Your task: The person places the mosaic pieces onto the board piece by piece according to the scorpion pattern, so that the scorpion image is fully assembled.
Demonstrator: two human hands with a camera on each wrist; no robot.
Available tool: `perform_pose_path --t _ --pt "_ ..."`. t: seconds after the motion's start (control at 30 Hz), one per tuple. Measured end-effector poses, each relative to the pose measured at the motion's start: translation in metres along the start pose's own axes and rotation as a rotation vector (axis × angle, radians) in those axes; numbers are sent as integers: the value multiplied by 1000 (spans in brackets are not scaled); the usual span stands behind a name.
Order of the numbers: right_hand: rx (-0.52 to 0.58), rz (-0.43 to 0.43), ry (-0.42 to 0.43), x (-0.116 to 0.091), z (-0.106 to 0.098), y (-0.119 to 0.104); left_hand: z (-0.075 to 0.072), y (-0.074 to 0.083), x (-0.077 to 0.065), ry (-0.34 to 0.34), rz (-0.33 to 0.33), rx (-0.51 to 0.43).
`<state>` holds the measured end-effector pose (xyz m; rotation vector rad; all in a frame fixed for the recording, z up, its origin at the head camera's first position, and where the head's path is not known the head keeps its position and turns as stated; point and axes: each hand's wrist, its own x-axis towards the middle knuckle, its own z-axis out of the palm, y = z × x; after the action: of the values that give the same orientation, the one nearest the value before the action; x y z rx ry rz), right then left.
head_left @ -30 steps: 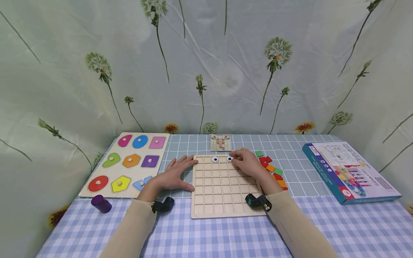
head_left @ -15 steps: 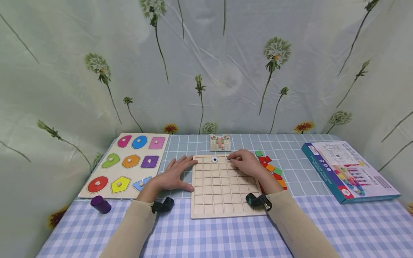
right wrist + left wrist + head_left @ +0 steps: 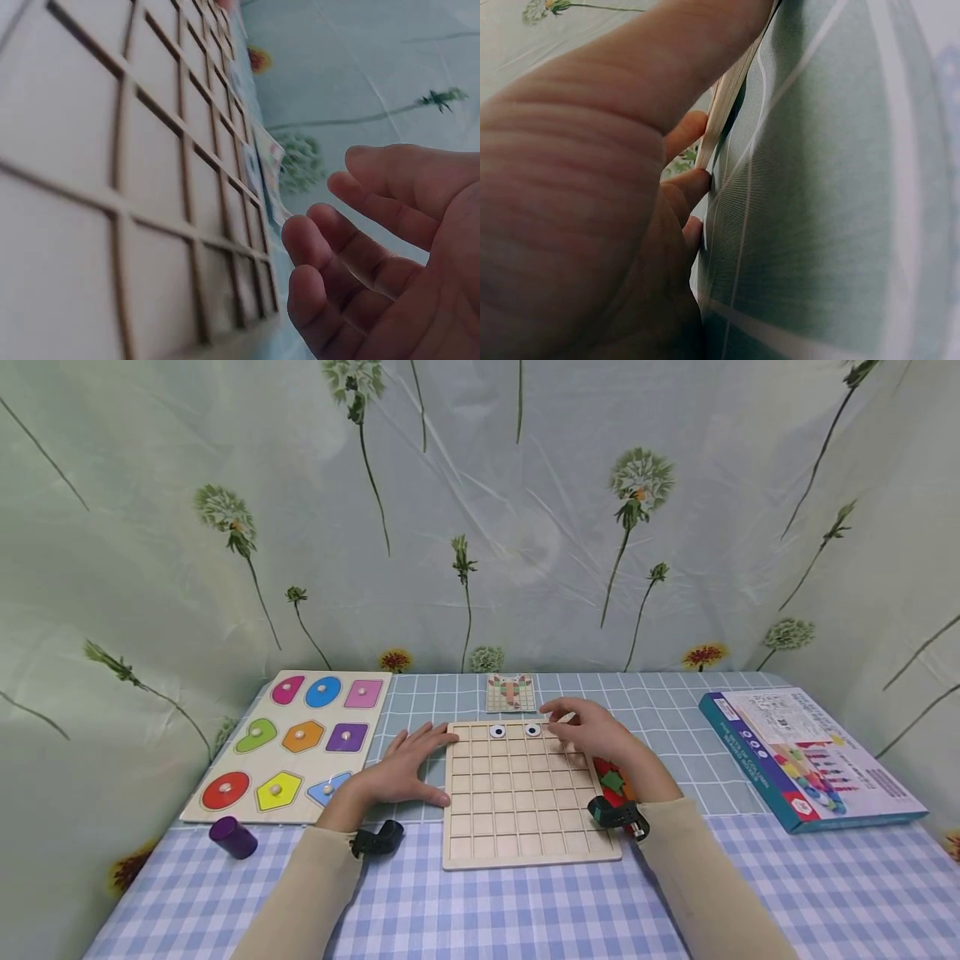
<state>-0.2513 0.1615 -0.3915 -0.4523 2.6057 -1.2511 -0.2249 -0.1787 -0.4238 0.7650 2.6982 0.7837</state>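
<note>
A square wooden grid board (image 3: 502,818) lies in front of me. Two eye tiles, one on the left (image 3: 497,732) and one on the right (image 3: 532,730), sit in cells of its far row. My left hand (image 3: 401,772) rests at the board's left edge, its fingers spread and the thumb touching the side. Over the far right corner hovers my right hand (image 3: 592,731), apart from the board. In the right wrist view that hand (image 3: 397,247) has loosely bent fingers and holds nothing. Red and green tiles (image 3: 613,781) lie right of the board, partly hidden by the right forearm.
A pattern card (image 3: 511,693) lies behind the board. To the left is a puzzle board with coloured knobbed shapes (image 3: 303,756), with a purple cylinder (image 3: 233,837) near its front corner. A flat toy box (image 3: 813,760) lies at the right.
My right hand has let go of the right eye tile and moved up and to the right, uncovering it. The forearm now covers more of the loose tiles. My left hand stays put.
</note>
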Motion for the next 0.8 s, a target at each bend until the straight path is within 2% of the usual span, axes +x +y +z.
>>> perform_pose_path --t 0.33,0.5,0.67,0.8 --pt "-38 57 103 -11 -31 13 1 -2 1 2 -1 -3" --pt "-104 81 143 -15 -43 23 1 -2 0 2 -6 0" --pt "-172 114 165 -20 -51 33 1 -1 0 4 -6 -1" --pt "-185 152 156 -24 -57 40 2 -1 1 2 -5 1"
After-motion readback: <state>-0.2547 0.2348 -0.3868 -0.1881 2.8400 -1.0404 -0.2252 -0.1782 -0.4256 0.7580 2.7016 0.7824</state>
